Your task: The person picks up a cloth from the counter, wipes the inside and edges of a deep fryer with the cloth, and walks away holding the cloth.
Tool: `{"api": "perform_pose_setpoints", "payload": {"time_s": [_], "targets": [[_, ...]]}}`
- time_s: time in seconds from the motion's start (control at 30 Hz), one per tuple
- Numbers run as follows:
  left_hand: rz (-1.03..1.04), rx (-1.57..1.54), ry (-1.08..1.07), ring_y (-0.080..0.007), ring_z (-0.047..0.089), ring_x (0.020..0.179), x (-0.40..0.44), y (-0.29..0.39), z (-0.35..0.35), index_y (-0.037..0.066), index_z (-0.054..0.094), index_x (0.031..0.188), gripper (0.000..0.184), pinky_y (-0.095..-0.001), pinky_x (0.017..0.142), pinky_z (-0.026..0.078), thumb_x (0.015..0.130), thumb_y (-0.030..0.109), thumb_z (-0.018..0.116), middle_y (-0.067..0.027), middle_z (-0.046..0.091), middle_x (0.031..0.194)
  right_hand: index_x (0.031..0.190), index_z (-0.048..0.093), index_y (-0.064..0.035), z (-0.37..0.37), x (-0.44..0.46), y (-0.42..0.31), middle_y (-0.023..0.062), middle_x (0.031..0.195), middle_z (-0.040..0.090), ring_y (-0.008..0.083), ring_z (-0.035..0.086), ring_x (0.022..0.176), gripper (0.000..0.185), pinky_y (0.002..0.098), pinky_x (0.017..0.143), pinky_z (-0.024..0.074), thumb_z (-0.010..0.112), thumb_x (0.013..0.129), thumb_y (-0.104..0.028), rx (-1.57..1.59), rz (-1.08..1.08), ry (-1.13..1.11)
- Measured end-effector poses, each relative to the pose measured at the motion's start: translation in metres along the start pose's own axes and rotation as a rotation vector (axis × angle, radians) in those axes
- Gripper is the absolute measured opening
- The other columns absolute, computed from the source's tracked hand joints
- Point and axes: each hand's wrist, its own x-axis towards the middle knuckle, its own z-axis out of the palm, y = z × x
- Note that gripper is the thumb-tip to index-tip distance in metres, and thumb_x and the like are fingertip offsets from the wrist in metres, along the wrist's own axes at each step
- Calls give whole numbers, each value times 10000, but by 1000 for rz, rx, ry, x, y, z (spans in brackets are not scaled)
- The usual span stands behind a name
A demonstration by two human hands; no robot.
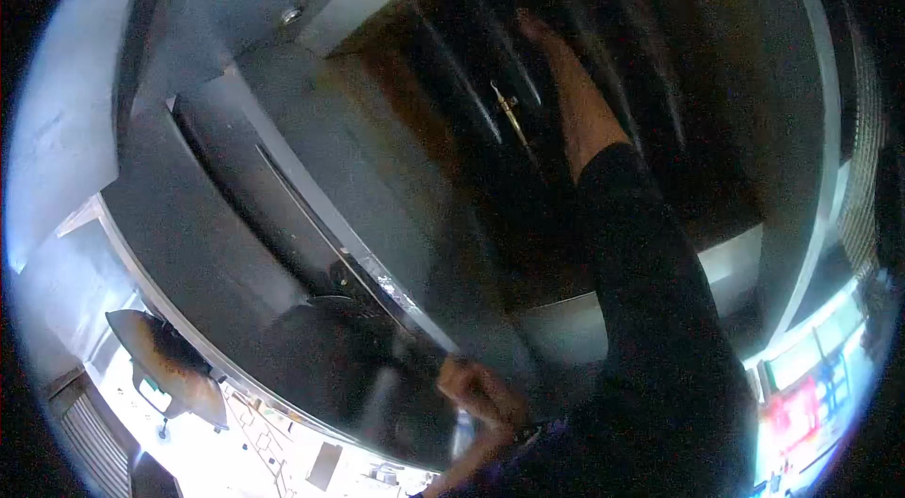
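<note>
My right arm, in a dark sleeve, stretches up into a dark cavity with a ribbed back panel (452, 55). My right hand (535, 29) is dim and blurred close to the dark ribs. Its fingers do not show clearly. Beside that forearm is a thin brass-coloured fitting (512, 116) with a pale hooked tip. Lower down, my left hand (479, 392) is closed, its fingers curled near the end of a metal edge strip (386, 286). Just under it shows a small pale bluish thing (463, 432). What the left fingers hold is hidden.
Grey metal panels (179, 224) and a pale frame edge (825, 92) surround the cavity. A lamp-like thing with a brownish, stained shade (168, 361) is at lower left, in front of a bright area. Coloured bright panels (801, 413) stand at lower right.
</note>
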Motion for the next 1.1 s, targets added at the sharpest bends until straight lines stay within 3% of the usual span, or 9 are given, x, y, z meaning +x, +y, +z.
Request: {"api": "perform_pose_setpoints", "payload": {"time_s": [0.27,0.33,0.47,0.53,0.73,0.87,0.97,1.03,1.1], "targets": [[184,64,-43,-250,427,825,-6,-19,-3,61,455,956,143,-398,738,353,835,125,497,-112,438,893,1364,257,-18,-34,-50,-90,176,1429,214,304,214,1319,583,386,1084,180,217,941,-418,241,74,143],[33,-44,-33,-256,425,837,8,9,1,63,458,940,125,-402,760,348,843,134,495,-111,432,881,1363,260,-20,-43,-70,-115,176,1428,217,306,216,1318,579,388,1083,183,222,941,-415,277,88,160],[-15,-71,-15,-254,421,846,7,4,1,64,467,918,102,-412,796,344,854,140,488,-107,427,874,1361,266,-24,-55,-122,-161,178,1425,222,311,221,1315,572,392,1083,188,232,941,-410,340,123,178],[131,87,-72,-254,428,859,18,16,-2,64,475,899,91,-414,810,347,869,150,479,-109,433,877,1360,269,-26,-60,-149,-175,178,1424,225,313,223,1314,568,394,1083,191,236,942,-408,360,139,186],[8,38,-8,-270,433,903,5,-1,0,58,470,917,118,-401,804,348,884,170,478,-127,427,943,1357,278,-31,-63,-187,-201,180,1420,233,319,230,1310,556,399,1082,198,251,942,-400,391,184,170],[108,54,-49,-262,437,877,18,11,2,56,476,896,113,-400,771,353,860,158,507,-119,426,927,1355,285,-35,-72,-189,-231,182,1417,238,323,234,1308,549,403,1081,203,260,943,-395,390,231,159],[47,5,10,-250,434,839,9,4,-1,59,480,846,110,-394,739,352,829,153,534,-103,428,882,1356,283,-35,-56,-146,-179,180,1418,239,321,236,1307,551,403,1080,204,261,941,-398,365,137,187],[33,160,-10,-226,397,904,1,-15,-4,50,429,933,202,-365,814,321,868,241,449,-94,391,926,1357,282,-36,-54,-130,-165,179,1418,239,320,237,1307,553,402,1080,205,262,941,-400,364,115,194],[19,116,9,-221,401,868,-5,-17,-2,56,434,902,172,-359,783,324,850,216,467,-87,395,896,1357,282,-36,-49,-122,-156,178,1418,239,319,238,1306,555,402,1079,206,263,940,-402,362,107,188]]}}
